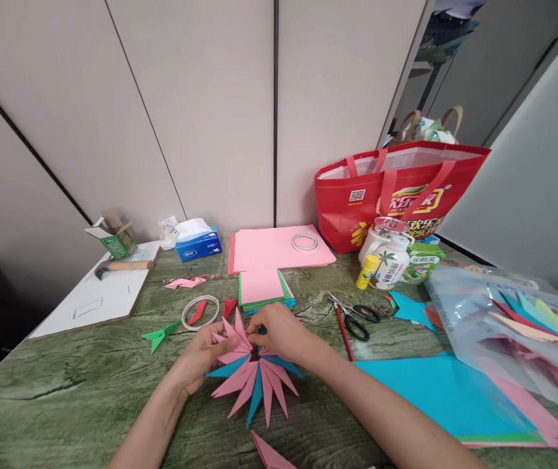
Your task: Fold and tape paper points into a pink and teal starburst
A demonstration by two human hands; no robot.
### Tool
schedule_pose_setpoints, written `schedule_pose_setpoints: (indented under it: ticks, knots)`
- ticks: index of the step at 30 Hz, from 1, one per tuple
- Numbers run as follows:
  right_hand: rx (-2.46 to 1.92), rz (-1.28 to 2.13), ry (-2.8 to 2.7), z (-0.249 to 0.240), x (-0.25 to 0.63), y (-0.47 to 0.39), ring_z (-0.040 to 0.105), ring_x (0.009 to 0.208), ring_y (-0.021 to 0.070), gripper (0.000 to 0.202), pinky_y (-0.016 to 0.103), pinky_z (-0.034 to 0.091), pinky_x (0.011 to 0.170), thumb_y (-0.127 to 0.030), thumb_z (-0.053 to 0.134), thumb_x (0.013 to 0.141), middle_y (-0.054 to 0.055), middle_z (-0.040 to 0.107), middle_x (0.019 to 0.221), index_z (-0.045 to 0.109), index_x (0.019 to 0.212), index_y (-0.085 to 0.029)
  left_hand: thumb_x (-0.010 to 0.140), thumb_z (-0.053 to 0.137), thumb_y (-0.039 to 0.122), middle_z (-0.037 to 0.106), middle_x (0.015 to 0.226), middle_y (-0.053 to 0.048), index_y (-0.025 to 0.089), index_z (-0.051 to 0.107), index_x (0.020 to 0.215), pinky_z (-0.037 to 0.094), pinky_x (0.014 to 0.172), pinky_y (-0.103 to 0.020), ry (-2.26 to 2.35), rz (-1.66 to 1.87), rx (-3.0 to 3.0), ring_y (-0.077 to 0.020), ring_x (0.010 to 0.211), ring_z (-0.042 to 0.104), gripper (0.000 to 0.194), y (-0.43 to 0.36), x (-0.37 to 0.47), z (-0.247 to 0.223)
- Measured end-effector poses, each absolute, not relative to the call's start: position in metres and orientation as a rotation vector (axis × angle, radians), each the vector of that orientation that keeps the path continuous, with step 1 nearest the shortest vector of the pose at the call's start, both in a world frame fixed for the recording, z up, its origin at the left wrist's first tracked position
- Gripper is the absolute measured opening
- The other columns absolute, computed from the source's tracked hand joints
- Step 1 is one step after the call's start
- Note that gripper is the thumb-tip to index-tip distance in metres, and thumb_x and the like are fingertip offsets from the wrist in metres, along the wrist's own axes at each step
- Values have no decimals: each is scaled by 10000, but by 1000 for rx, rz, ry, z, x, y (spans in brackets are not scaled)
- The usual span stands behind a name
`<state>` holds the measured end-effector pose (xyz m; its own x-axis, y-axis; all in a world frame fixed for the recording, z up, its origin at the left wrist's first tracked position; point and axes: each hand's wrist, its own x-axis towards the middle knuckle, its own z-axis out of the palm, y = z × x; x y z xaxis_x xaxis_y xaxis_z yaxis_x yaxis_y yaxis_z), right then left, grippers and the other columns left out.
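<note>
A round folded-paper star [266,384], made of pink points with a few blue ones, lies between my hands. My left hand [206,352] grips its upper left points, thumb on top. At its upper right, my right hand [276,332] has its fingers pinched together on the inner edge; its fingertips partly cover the paper there. Near the table's front edge is a loose pink folded piece [270,453]. Beyond my hands sits a stack of small paper squares [262,286], pink on top with green and blue below.
A tape roll [201,313] and a green folded piece [160,335] lie left. Scissors [354,316], a red pencil [343,332] and a glue stick [367,271] are right. Blue sheets [435,391], a plastic bag [484,306] and a red bag [342,215] occupy the right side.
</note>
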<state>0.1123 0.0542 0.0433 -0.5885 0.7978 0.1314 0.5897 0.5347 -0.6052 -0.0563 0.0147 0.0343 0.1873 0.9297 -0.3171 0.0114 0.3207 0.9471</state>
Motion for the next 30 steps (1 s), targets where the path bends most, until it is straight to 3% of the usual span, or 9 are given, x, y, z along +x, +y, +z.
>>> schedule_pose_setpoints:
  ticks: [3,11,15,19,23,27,30]
  knots:
    - [-1113,692,-2400,46,112,54,429,466,68,156,194,243,472,-75,539,652,-1,620,536,673,591,-127,590,708,356,461,504,54,145,542,696,269,383,-141,1192,832,1031,-45,413,369,289,14,-56,35]
    - [-1100,838,-2308,51,117,55,470,519,80,95,178,292,518,-134,593,670,-7,647,612,687,662,-146,583,710,362,407,484,75,150,488,647,255,400,-148,1222,873,1055,-43,414,342,314,15,-54,36]
    - [-1071,670,-2409,51,115,53,420,493,77,159,194,264,526,-92,538,685,-19,590,528,639,573,-144,582,712,348,438,493,64,144,518,685,258,399,-152,1205,908,1073,-48,415,366,301,16,-55,34]
    - [-1066,425,-2506,50,111,51,461,591,103,226,243,292,691,-90,491,730,-6,577,556,567,524,-146,609,699,332,459,507,56,140,522,705,261,403,-151,1167,928,1044,-51,428,379,278,17,-57,30]
    - [-1077,241,-2577,46,108,47,505,741,152,188,366,224,876,-81,470,753,28,601,679,557,602,-150,606,704,326,453,514,62,142,520,720,271,414,-151,1164,949,1022,-49,435,374,284,17,-57,29]
    - [-1083,124,-2615,44,108,47,508,795,177,139,406,178,924,-40,475,732,48,599,718,558,702,-148,611,696,340,453,500,60,141,528,711,265,402,-157,1144,933,1017,-51,418,369,279,18,-57,29]
    - [-1035,221,-2589,43,111,52,517,772,162,150,388,198,919,-89,466,776,32,603,703,573,701,-162,619,692,333,476,515,53,144,540,725,278,410,-156,1140,926,1014,-53,429,387,265,18,-57,29]
